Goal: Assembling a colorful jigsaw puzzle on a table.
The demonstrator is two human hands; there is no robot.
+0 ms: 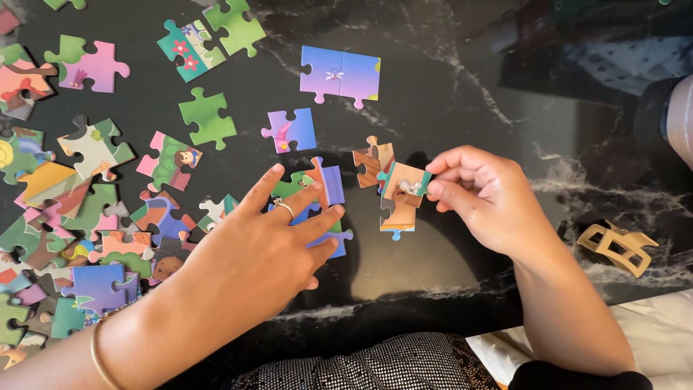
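Observation:
My right hand [480,198] pinches a small puzzle piece [406,182] with teal and tan colours, held against joined brown and orange pieces [375,160] on the black marble table [462,87]. My left hand [263,245], wearing a ring and a gold bangle, lies flat with fingers spread over a cluster of blue, orange and green pieces [325,184]. A pair of joined purple-blue pieces [341,74] lies farther up the table.
Several loose colourful pieces are scattered on the left side [86,209], including a plain green piece [208,117] and a pink-blue piece [290,130]. A tan hair claw clip [617,247] lies at the right. A sparkly fabric [375,368] is at the near edge.

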